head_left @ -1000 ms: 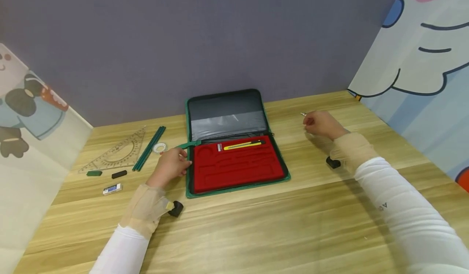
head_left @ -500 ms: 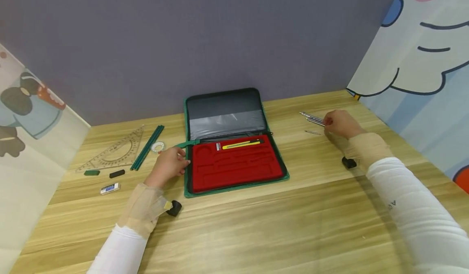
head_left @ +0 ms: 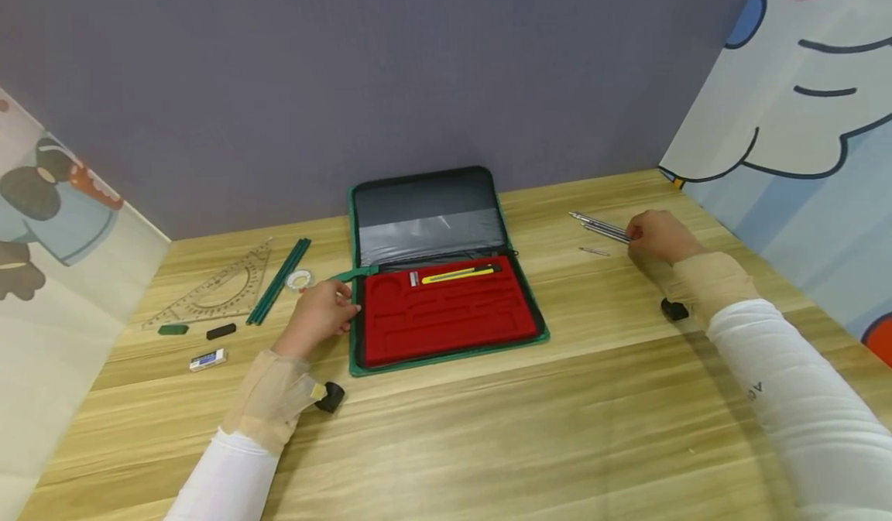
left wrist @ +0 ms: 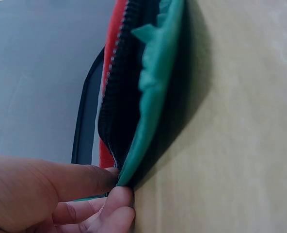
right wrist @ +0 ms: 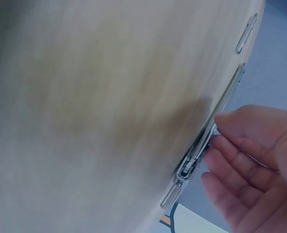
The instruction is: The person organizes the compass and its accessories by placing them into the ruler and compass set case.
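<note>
Left hand (head_left: 319, 313) is pinching the open case's (head_left: 446, 316) green edge; metal compass (head_left: 601, 228) is being touched by loosely spread right hand (head_left: 658, 236). Only the yellow cutter (head_left: 460, 275) is packed so far, looks like.

The counter (head_left: 488, 428) is smooth, light wood grain. The case (head_left: 446, 351) has green cloth edging and matt red felt lining. The compass (head_left: 599, 227) is shiny metal.

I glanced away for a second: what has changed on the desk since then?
The right hand slid rightward, uncovering the metal compass lying on the table; its fingertips now touch the compass's end. The left hand stayed pinching the edge of the open case.
</note>
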Action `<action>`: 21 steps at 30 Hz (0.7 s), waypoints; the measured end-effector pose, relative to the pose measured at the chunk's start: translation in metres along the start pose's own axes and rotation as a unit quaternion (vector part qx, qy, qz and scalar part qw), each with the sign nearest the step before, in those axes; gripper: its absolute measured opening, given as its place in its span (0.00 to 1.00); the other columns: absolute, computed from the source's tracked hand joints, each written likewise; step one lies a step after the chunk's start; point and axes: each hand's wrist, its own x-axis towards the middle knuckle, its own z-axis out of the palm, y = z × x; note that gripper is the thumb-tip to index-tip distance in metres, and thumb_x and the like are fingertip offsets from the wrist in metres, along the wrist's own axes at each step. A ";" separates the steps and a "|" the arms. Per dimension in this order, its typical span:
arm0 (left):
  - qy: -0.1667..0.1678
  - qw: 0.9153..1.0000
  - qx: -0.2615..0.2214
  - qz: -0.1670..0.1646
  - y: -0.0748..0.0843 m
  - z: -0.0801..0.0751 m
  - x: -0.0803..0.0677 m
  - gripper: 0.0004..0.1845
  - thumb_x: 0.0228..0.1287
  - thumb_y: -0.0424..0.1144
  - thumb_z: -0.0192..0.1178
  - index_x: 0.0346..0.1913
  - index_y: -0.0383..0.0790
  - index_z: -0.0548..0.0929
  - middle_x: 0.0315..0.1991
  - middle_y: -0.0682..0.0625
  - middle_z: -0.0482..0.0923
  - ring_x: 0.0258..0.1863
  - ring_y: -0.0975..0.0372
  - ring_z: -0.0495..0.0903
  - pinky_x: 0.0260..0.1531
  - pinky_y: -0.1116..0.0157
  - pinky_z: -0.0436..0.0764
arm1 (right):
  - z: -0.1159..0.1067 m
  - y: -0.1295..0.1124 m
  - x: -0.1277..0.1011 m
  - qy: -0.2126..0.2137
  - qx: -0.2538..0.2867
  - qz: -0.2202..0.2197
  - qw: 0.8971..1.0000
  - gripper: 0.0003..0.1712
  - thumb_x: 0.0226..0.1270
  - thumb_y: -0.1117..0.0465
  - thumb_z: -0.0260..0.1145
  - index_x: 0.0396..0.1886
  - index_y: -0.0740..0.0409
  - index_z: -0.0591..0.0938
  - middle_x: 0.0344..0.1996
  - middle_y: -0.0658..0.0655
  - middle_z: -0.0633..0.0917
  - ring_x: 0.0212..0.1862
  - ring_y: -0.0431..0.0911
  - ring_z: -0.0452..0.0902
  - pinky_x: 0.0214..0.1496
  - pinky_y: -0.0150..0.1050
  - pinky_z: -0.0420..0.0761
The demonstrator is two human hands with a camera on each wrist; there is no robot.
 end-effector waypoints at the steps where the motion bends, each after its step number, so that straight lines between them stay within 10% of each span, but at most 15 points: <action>1: 0.001 1.000 0.000 0.001 0.000 0.000 0.000 0.15 0.62 0.30 0.58 0.50 0.24 0.73 0.33 0.39 0.80 0.16 0.65 0.77 0.20 0.68 0.80 | 0.000 -0.001 0.000 -0.002 0.002 0.002 1.000 0.11 0.49 0.70 0.62 0.34 0.73 0.80 0.31 0.69 0.82 0.37 0.60 0.77 0.42 0.56 0.75; 21: -0.004 1.000 -0.015 -0.005 0.001 -0.001 0.000 0.16 0.62 0.30 0.58 0.50 0.23 0.72 0.34 0.38 0.80 0.17 0.64 0.77 0.20 0.68 0.80 | -0.004 -0.001 0.009 0.025 -0.023 -0.021 0.999 0.06 0.54 0.69 0.60 0.28 0.69 0.80 0.23 0.62 0.81 0.29 0.55 0.76 0.34 0.52 0.75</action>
